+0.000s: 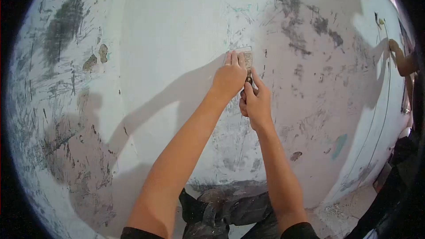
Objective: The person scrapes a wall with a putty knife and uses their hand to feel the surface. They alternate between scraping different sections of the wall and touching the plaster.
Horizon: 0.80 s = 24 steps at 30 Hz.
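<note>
A putty knife [248, 57] lies against the worn wall [168, 22], its wide blade upward. My right hand [258, 102] is closed around its dark handle, with the index finger stretched up along the handle toward the blade. My left hand [229, 79] sits just to the left and above, its fingers pressed together over the left part of the blade; its thumb is hidden. Scraped marks with greenish flecks surround the blade's top edge.
Dark scuffed patches [65, 21] and chipped spots [90, 63] mark the wall. Another person's arm [403, 62] reaches in at the far right, near a thin hanging cord [388, 88]. Below are my dark, dusty trousers [212, 217] and a debris-strewn floor [341, 214].
</note>
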### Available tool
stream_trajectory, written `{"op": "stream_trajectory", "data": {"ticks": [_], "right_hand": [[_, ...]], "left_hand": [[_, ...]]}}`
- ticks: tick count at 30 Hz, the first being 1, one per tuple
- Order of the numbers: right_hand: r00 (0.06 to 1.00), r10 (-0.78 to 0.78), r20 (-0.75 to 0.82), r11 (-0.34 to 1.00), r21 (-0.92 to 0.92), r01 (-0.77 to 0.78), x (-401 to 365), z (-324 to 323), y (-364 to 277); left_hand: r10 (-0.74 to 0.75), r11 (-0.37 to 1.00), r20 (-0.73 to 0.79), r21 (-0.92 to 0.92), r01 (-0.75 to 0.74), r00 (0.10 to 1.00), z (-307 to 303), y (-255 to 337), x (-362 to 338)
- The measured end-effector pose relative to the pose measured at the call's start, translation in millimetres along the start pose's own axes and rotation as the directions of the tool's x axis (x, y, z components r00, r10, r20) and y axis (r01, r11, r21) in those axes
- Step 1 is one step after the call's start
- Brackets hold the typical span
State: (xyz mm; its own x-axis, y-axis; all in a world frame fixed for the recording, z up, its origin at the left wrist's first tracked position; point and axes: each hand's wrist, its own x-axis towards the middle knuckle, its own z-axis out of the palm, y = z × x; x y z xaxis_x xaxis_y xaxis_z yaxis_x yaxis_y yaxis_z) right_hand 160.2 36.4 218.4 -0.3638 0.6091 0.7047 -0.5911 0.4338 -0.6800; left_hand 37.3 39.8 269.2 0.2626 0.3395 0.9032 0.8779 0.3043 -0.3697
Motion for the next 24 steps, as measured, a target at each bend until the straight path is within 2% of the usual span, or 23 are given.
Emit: {"op": "stream_trajectory", "data": {"ticks": [3, 5, 7, 9, 14, 17, 19, 20, 24], "right_hand": [[0.999, -0.026, -0.038, 1.0, -0.007, 0.026, 3.6, 2.5, -3.9], [0.999, -0.021, -0.025, 1.0, -0.012, 0.021, -10.1, 9.5, -0.9], [0.999, -0.038, 0.012, 0.998, -0.046, 0.039, -23.4, 1.5, 13.4], [1.0, -0.008, -0.005, 0.998, -0.058, 0.008, -34.0, -4.9, 24.3], [0.998, -0.058, -0.011, 0.995, -0.081, 0.057, -25.3, -11.1, 40.1], [1.0, -0.016, -0.022, 0.994, -0.105, 0.014, -25.8, -13.4, 30.6], [0.999, -0.038, 0.015, 0.984, -0.172, 0.04, -26.7, -16.3, 27.2], [0.999, -0.039, 0.02, 0.985, -0.17, 0.042, -26.3, -15.2, 25.2], [1.0, 0.009, 0.008, 0.975, -0.222, -0.007, -23.1, -19.6, 15.4]], "left_hand": [[-0.022, 0.998, 0.004, -0.052, 0.022, 1.0, -8.9, 0.4, 4.2], [-0.003, 0.992, 0.115, -0.123, 0.018, 0.993, -12.6, -6.2, -7.2], [-0.009, 0.999, 0.097, -0.048, 0.013, 0.995, -12.9, 1.0, -26.8], [0.081, 0.996, 0.054, -0.036, -0.079, 0.995, -1.6, 4.9, -39.9], [0.001, 0.997, 0.016, -0.071, 0.0, 1.0, 9.5, 12.6, -39.3], [0.006, 1.0, 0.048, -0.024, -0.005, 0.999, 1.6, 16.2, -34.7], [-0.07, 0.994, 0.155, -0.068, 0.081, 0.985, -6.3, 19.1, -32.1], [-0.051, 0.998, 0.102, -0.023, 0.053, 0.994, -1.0, 18.0, -32.8], [0.01, 1.0, 0.059, -0.006, -0.01, 0.998, 9.2, 14.8, -25.4]]}}
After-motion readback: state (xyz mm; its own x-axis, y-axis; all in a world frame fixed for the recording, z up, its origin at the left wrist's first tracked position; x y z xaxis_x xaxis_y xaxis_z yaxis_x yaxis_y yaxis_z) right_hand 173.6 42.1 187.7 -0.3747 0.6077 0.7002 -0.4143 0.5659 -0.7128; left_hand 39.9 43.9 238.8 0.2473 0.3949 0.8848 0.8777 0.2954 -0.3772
